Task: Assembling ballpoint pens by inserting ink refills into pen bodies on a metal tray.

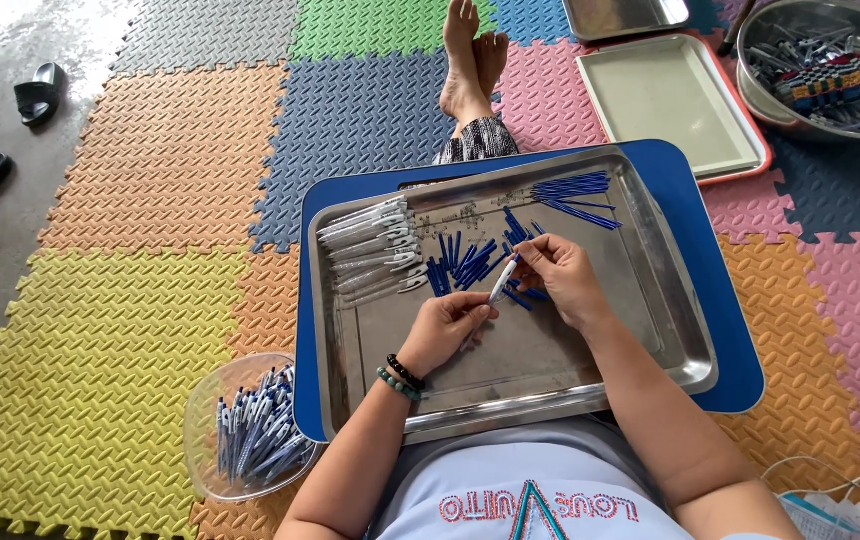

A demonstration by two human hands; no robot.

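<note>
Starting at the lower left of the frame, a clear plastic bowl (212, 432) full of blue-and-white pens sits just off the corner of the blue lap board (720, 300), close enough that I judge a swing of the elbow could tip it. On the board lies the big shiny steel tray (550, 360), with a row of white pen barrels with clips (370, 245) at its upper left and a loose heap of short dark-blue pen parts (465, 262) beside them. Mid-frame, the left hand (447, 330) is pinched shut around the lower end of a slim white pen barrel (502, 281), held up off the tray, while the right hand (560, 278) closes its fingertips at the top end. A skewed push there could jam or flick the small piece into the heap. Toward the upper right of the tray, thin blue ink refills (572, 195) lie fanned out, apt to roll if the tray tilts on the lap.
</note>
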